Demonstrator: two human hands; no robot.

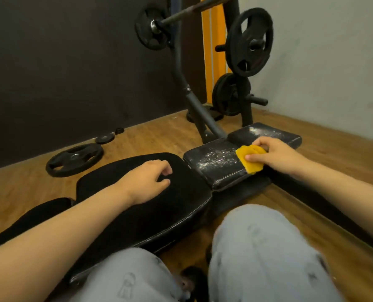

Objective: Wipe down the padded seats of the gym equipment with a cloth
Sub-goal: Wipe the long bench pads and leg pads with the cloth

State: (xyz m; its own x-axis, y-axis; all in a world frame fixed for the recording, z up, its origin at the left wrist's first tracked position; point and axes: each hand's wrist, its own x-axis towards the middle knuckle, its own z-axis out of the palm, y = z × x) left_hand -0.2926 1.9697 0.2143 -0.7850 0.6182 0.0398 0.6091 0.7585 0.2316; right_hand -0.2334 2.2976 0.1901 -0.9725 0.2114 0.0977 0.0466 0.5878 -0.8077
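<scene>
Cloth [247,163] pinched in right grip [274,153], on seat [211,171]

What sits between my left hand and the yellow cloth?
Head view: the long pad end, then the middle seat pad with white specks, between left hand and yellow cloth.

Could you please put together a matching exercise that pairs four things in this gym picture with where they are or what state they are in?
Things:
1. yellow cloth
2. left hand
3. large loose weight plate
4. middle seat pad

Places or states:
a. lies flat on the wooden floor
b. gripped by the right hand
c. dusted with white specks
d. rests on the long black pad

Pairs: 1-b, 2-d, 3-a, 4-c.
</scene>
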